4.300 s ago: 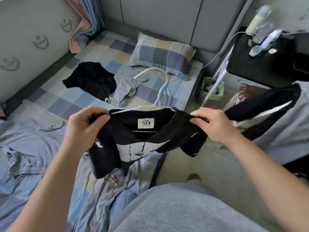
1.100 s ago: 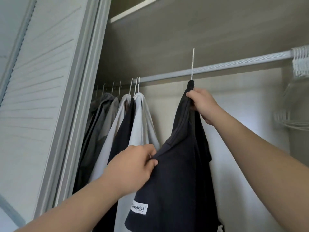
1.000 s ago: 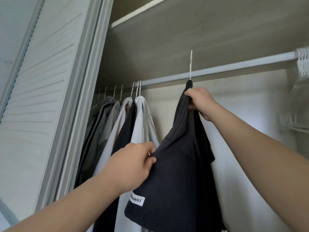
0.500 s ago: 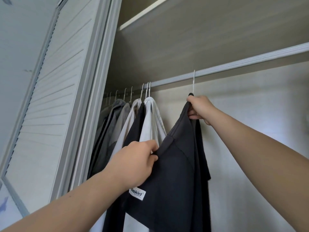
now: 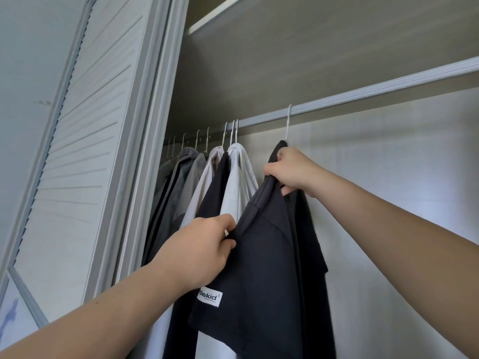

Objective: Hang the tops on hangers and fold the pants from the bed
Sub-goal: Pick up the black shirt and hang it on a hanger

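Hanging is finishing up: the black top (image 5: 272, 255) is dangling from its white hanger (image 5: 288, 120) on the wardrobe rail (image 5: 363, 95), right hand (image 5: 290, 172) gripping its neck, left hand (image 5: 204, 252) pinching its shoulder fabric, so I reckon both need only be letting go gently next.

On my remote feed, all I see of the person is two arms. The left grip (image 5: 202, 252) is a bare hand with rounded knuckles, on a bare left forearm (image 5: 103, 314) that fills the 7 o'clock corner. What looks like a tiny dark speck sits on its upper side. The right grip (image 5: 290, 169) is likewise a bare hand. Its bare right forearm (image 5: 388, 224) broadens toward 4 o'clock, uncovered right to the frame edge.
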{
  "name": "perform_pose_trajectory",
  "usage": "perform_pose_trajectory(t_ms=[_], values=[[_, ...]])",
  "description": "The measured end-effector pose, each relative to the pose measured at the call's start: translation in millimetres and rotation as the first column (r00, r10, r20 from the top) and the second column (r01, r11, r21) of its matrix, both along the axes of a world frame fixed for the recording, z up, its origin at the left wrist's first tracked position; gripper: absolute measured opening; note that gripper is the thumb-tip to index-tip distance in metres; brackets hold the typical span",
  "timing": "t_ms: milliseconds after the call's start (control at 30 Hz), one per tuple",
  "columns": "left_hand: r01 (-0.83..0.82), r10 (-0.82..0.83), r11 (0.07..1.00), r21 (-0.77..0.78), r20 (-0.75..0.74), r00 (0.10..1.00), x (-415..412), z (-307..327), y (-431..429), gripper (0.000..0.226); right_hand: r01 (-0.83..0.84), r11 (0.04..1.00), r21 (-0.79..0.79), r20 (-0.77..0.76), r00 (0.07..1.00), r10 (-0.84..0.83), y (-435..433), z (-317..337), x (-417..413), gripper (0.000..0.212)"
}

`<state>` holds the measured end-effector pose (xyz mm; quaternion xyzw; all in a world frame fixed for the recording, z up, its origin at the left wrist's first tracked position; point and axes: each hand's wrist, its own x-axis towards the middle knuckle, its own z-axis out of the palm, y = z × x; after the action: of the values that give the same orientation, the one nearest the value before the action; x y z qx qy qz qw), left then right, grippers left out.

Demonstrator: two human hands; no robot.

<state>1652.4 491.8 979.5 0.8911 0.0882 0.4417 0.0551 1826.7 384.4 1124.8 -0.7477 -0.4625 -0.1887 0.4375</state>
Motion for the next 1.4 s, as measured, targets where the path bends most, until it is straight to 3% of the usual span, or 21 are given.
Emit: perform_pose_trajectory(t_ms=[133, 267, 467, 733, 867, 967, 1133, 1233, 1400], values=[[-0.027, 0.027, 1.000, 0.002, -0.032, 0.999, -5.1, 0.0, 4.3, 0.019, -0.014, 0.999, 0.031, 0.035, 0.999, 0.013, 17.8, 1.9, 0.2, 0.019], [-0.046, 0.043, 0.998, -0.034, -0.083, 0.996, -10.1, -2.2, 8.3, 0.022, 0.012, 0.999, 0.043, 0.110, 0.994, -0.017, 35.1, 7.5, 5.6, 0.012], [-0.064, 0.063, 0.997, -0.036, -0.047, 0.997, -12.4, 3.6, 15.7, 0.019, 0.054, 0.998, 0.015, 0.169, 0.984, -0.056, 51.0, 16.4, 25.9, 0.021], [-0.079, 0.078, 0.994, -0.072, -0.021, 0.997, -15.6, -3.0, 24.2, 0.014, -0.125, 0.992, 0.014, 0.091, 0.988, 0.123, 60.7, -2.5, 24.2, 0.022], [-0.105, 0.107, 0.989, -0.101, 0.013, 0.994, -31.6, -14.4, 26.5, 0.027, -0.096, 0.995, 0.010, 0.190, 0.977, 0.093, 61.6, -33.5, 8.0, 0.069], [-0.169, 0.171, 0.984, -0.065, 0.031, 0.985, -59.2, -24.9, 28.5, 0.042, -0.028, 0.999, 0.026, 0.316, 0.949, 0.019, 57.6, -63.6, -21.0, 0.072], [-0.418, 0.420, 0.903, 0.101, 0.000, 0.907, -136.6, -47.5, 25.6, 0.060, -0.157, 0.978, -0.136, 0.423, 0.884, 0.201, 47.0, -120.5, -91.0, 0.070], [-0.541, 0.546, 0.835, 0.100, -0.033, 0.837, -198.6, -69.4, 16.7, 0.073, -0.241, 0.949, -0.202, 0.438, 0.845, 0.307, 42.6, -152.0, -149.8, 0.078], [-0.724, 0.725, 0.687, 0.061, -0.105, 0.680, -324.3, -122.3, -9.2, 0.077, -0.390, 0.874, -0.289, 0.416, 0.772, 0.481, 39.6, -207.7, -269.4, 0.083]])
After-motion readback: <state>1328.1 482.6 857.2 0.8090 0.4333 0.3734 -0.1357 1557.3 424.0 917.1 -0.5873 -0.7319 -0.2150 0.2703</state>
